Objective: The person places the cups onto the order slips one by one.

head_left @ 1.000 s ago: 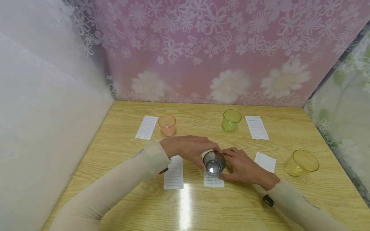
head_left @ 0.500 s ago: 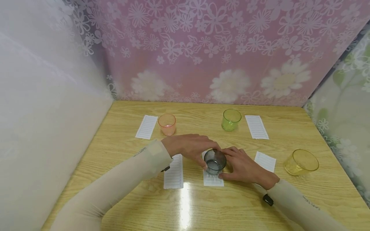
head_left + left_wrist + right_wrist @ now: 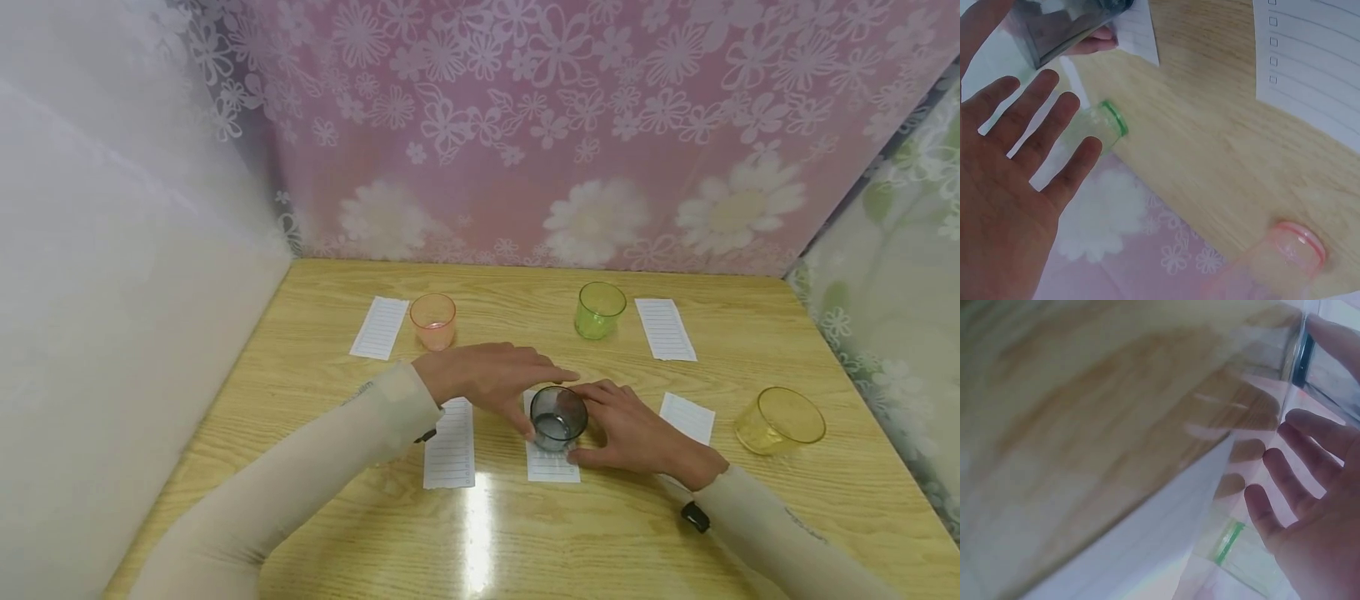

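A dark grey transparent cup stands upright on a small lined paper slip in the head view. To its left is my left hand, fingers straight behind the rim and thumb near the cup's left side; the left wrist view has these fingers spread, with the cup beyond them. My right hand lies along the cup's right side, index finger and thumb apart. Its fingers look relaxed in the right wrist view; whether they touch the glass I cannot tell.
An orange cup and a green cup stand farther back. At the right is a yellow cup. Lined paper slips lie around: back left, back right, under the left wrist, beyond the right wrist.
The grey cup has shifted slightly right and now sits level on the slip. My left fingers have straightened away from its rim. The right hand has barely moved.
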Demonstrator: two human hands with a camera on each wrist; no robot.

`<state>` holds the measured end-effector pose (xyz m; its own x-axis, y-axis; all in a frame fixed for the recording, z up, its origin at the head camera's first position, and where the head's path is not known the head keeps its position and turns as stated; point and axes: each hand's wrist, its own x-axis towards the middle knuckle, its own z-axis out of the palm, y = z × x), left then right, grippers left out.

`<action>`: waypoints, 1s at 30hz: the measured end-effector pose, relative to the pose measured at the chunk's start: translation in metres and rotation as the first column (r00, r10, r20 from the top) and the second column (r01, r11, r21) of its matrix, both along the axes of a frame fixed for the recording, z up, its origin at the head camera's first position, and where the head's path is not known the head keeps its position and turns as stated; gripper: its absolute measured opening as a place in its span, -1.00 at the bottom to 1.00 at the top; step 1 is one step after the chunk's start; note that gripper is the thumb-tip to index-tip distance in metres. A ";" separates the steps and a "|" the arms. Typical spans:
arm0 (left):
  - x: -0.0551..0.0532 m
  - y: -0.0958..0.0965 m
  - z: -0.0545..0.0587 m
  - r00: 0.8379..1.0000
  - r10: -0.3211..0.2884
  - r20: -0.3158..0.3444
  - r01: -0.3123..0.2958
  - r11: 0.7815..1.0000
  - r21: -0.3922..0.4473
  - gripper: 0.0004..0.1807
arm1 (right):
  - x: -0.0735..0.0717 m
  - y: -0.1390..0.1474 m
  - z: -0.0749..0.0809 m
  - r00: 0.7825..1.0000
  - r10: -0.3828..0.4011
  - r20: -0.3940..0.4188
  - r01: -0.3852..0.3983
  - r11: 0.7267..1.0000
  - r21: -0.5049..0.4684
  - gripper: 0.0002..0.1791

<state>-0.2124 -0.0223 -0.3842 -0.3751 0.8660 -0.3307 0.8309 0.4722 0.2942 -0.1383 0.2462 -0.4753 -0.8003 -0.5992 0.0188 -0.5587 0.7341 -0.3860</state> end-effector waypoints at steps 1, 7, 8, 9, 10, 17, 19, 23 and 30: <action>-0.001 -0.003 0.001 1.000 0.008 -0.005 -0.008 1.000 0.004 0.10 | 0.000 0.000 0.001 1.000 0.003 0.010 -0.003 1.000 -0.009 -0.16; -0.005 -0.023 0.017 0.998 0.061 -0.008 -0.061 0.997 0.051 -0.03 | 0.001 0.004 0.008 0.998 0.026 0.064 -0.021 0.997 -0.069 -0.07; -0.005 -0.026 0.020 0.998 0.069 -0.008 -0.068 0.996 0.053 -0.05 | 0.001 0.005 0.010 0.997 0.027 0.075 -0.021 0.997 -0.078 -0.02; -0.006 -0.029 0.023 0.997 0.076 -0.006 -0.076 0.996 0.053 -0.08 | 0.002 0.005 0.012 0.996 0.028 0.086 -0.020 0.996 -0.088 0.03; -0.007 -0.032 0.025 0.996 0.084 -0.008 -0.084 0.995 0.052 -0.11 | 0.002 0.006 0.014 0.995 0.029 0.094 -0.020 0.995 -0.096 0.07; -0.012 -0.050 0.047 0.990 0.143 0.013 -0.143 0.985 0.095 -0.21 | 0.005 0.004 0.027 0.991 0.022 0.135 -0.002 0.989 -0.148 0.21; -0.013 -0.056 0.050 0.987 0.158 0.012 -0.159 0.981 0.112 -0.24 | 0.006 0.002 0.030 0.993 0.019 0.119 0.000 0.988 -0.156 0.22; -0.014 -0.071 0.047 0.982 0.188 0.014 -0.188 0.971 0.149 -0.29 | 0.006 -0.005 0.038 0.998 0.025 0.058 -0.016 0.987 -0.159 0.19; -0.013 -0.100 0.040 0.965 0.250 0.076 -0.260 0.943 0.209 -0.35 | 0.003 -0.024 0.048 0.995 0.083 -0.048 -0.090 0.978 -0.187 0.07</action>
<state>-0.2258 -0.1228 -0.3441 -0.5811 0.7959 -0.1698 0.6737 0.5875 0.4484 -0.1353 0.2220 -0.4275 -0.7420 -0.6486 0.1693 -0.6347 0.5984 -0.4889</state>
